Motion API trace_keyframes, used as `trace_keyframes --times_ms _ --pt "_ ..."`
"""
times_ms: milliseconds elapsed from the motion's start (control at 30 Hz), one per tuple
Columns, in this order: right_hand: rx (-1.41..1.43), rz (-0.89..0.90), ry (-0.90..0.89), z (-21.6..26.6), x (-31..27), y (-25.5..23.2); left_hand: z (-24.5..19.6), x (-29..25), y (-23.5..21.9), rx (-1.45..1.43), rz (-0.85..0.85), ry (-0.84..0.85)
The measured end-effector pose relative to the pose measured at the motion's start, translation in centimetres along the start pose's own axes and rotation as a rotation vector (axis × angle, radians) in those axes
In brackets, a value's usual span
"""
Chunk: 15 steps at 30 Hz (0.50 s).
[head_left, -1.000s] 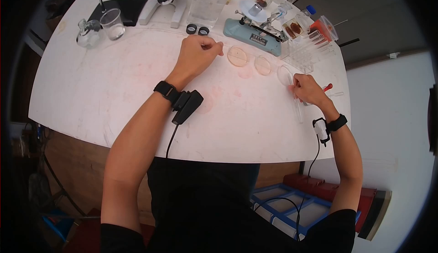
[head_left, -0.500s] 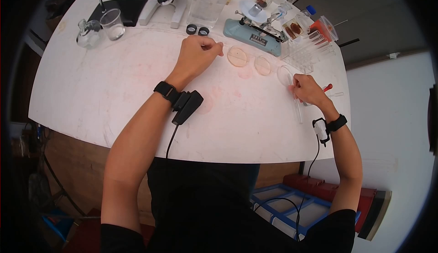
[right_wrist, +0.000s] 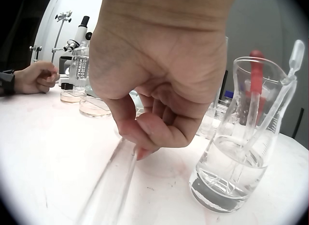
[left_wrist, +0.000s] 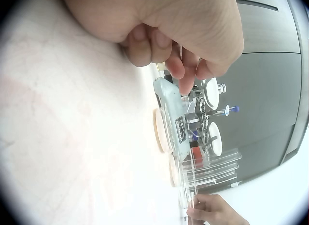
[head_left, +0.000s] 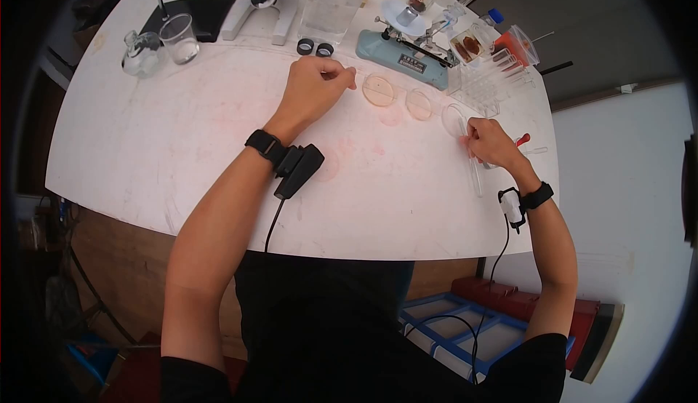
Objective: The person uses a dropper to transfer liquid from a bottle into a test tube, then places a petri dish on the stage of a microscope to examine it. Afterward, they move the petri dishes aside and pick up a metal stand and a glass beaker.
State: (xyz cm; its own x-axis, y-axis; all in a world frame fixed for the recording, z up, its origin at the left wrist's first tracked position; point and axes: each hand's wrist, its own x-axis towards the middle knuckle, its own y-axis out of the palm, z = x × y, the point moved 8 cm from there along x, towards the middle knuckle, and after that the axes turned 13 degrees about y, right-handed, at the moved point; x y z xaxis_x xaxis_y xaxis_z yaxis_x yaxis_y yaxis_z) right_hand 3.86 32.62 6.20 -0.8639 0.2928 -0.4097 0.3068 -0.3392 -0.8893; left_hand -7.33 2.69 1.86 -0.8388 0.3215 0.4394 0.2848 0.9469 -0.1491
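Note:
My right hand (head_left: 491,143) pinches a clear glass tube (right_wrist: 107,186) between thumb and fingers, slanting down over the white table. My left hand (head_left: 318,86) rests on the table with loosely curled fingers, and nothing shows in its grasp. To its right lie three round petri dishes in a row: one with a pale amber layer (head_left: 379,92), a second amber one (head_left: 419,105), and a clear one (head_left: 452,118) by the right hand. A glass beaker (right_wrist: 227,174) of clear liquid stands beside the right hand, holding a red-bulbed dropper (right_wrist: 256,77) and a plastic pipette (right_wrist: 296,60).
A blue balance (head_left: 403,60) stands behind the dishes, with a rack of test tubes (head_left: 491,86) to its right. Along the back are a microscope (head_left: 265,3), a large clear bottle (head_left: 331,6) and two black-rimmed pieces (head_left: 315,48). A small beaker (head_left: 179,39) is far left.

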Motion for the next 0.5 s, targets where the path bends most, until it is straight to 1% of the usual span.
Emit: trace_keyframes --times_ms 500 --pt "-0.005 0.001 0.009 -0.07 0.05 -0.01 -0.15 -0.05 -0.01 -0.004 -0.002 -0.003"
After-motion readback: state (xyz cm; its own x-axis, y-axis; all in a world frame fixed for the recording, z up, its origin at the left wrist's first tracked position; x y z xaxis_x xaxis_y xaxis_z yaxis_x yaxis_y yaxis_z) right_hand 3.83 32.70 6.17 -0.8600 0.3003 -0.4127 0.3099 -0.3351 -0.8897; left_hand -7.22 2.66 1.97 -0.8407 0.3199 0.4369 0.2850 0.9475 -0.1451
